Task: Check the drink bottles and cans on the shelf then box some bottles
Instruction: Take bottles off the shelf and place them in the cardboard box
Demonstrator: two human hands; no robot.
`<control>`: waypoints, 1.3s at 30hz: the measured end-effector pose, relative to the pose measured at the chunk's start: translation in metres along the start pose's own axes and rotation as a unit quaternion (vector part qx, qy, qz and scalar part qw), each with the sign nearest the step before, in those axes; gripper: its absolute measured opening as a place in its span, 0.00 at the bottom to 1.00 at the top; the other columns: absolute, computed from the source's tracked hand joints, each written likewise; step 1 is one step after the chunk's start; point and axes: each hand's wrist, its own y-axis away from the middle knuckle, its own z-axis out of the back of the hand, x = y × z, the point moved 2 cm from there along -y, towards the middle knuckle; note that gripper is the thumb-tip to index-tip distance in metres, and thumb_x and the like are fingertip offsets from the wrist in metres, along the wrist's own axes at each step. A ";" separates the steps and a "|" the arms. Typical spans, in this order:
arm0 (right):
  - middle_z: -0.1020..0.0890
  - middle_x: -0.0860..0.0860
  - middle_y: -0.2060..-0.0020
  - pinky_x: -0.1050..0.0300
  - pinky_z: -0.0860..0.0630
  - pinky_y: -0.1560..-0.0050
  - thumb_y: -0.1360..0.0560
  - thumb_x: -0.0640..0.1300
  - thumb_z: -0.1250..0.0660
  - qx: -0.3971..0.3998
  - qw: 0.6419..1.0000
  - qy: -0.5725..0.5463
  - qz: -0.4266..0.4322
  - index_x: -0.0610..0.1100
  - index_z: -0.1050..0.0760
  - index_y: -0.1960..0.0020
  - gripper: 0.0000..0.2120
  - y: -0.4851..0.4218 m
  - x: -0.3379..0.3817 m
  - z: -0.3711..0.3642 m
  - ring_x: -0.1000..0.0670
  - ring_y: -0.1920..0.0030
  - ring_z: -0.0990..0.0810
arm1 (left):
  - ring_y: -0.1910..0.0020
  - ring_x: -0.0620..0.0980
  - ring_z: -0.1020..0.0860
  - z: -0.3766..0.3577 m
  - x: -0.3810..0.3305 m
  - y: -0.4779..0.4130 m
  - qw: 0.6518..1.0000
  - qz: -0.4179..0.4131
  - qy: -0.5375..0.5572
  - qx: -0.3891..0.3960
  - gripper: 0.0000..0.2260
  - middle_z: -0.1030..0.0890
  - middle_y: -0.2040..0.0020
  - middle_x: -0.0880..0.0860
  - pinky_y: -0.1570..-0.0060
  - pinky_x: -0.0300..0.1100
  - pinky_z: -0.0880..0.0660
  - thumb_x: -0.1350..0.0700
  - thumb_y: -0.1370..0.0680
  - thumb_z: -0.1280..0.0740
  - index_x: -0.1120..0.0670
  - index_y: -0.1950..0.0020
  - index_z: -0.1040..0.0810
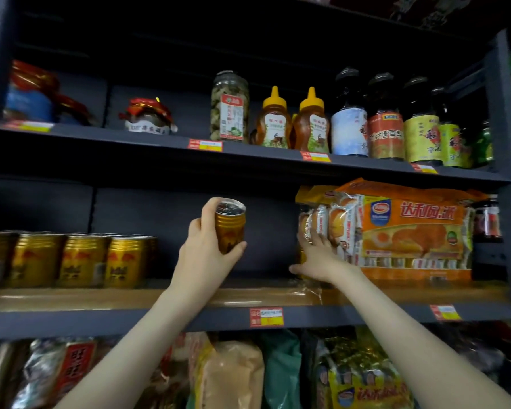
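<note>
Fingers (209, 209) and thumb of the left hand (202, 255) are curled around a gold can (230, 231). The can is held in the air above the middle shelf (101, 318), tilted so that its silver top shows. At 3 o'clock from the can, the right hand (317, 258) is spread with straight fingers and touches the left end of an orange snack pack (410, 228). Something gold may stand behind this hand, but the view is not clear enough. At 9 o'clock from the held can, a row of gold cans (71, 258) stands on the same shelf. At 6 o'clock a red price tag (266, 316) sits on the shelf edge. On the shelf above, two honey bottles (273, 125) stand at 1 o'clock and dark bottles (385, 128) at 2 o'clock.
</note>
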 end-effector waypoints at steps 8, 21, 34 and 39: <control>0.53 0.45 0.23 0.39 0.43 0.26 0.26 0.40 0.31 -0.047 0.998 -0.036 0.017 0.52 0.45 0.27 0.34 0.002 0.009 0.005 0.38 0.23 0.53 | 0.47 0.46 0.28 0.021 0.011 0.011 1.000 0.019 -0.002 -0.007 0.36 0.30 0.35 0.53 0.51 0.39 0.31 0.48 0.26 0.27 0.41 0.27 0.47; 0.24 0.52 0.49 0.60 0.22 0.55 0.29 0.46 0.25 -0.080 0.975 -0.131 0.163 0.52 0.41 0.50 0.23 0.024 0.033 0.013 0.52 0.50 0.21 | 0.43 0.50 0.26 0.023 0.009 0.020 0.998 0.058 -0.013 0.020 0.36 0.30 0.35 0.54 0.52 0.37 0.32 0.48 0.25 0.28 0.42 0.26 0.47; 0.29 0.40 0.37 0.72 0.41 0.37 0.33 0.39 0.23 -0.460 0.860 -0.155 0.157 0.40 0.36 0.31 0.35 0.145 -0.021 0.079 0.47 0.35 0.33 | 0.42 0.41 0.27 -0.017 -0.107 0.063 0.980 -0.032 0.197 -0.019 0.32 0.29 0.37 0.44 0.48 0.35 0.29 0.51 0.27 0.26 0.37 0.31 0.42; 0.31 0.36 0.39 0.82 0.44 0.41 0.31 0.38 0.24 -0.460 0.872 -0.151 0.074 0.33 0.36 0.31 0.34 0.245 -0.090 0.069 0.50 0.37 0.34 | 0.37 0.45 0.26 -0.065 -0.171 0.135 0.956 -0.038 0.270 0.104 0.34 0.28 0.33 0.44 0.41 0.43 0.26 0.49 0.29 0.25 0.38 0.31 0.41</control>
